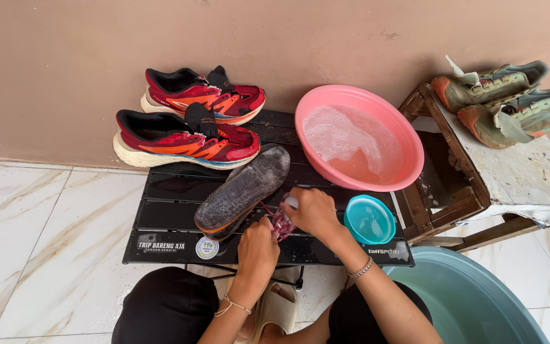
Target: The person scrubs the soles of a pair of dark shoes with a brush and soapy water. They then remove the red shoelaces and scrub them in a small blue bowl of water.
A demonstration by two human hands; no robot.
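Note:
Over the front of a low black slatted table (167, 210), my left hand (257, 250) and my right hand (313, 212) are closed together on a wet red shoelace bundle (281, 224). A white brush end shows at my right hand's fingers (291, 202). Just left of my hands lies a dark grey insole (243, 190), soapy, angled toward the back right. Two red running shoes without laces (186, 141) (204, 95) stand at the table's back left.
A pink basin of soapy water (408, 172) sits at the table's back right, with a small teal bowl (369, 220) in front of it. A worn wooden stool (517, 172) on the right carries two muddy shoes (510, 105). A large teal tub (472, 299) is bottom right.

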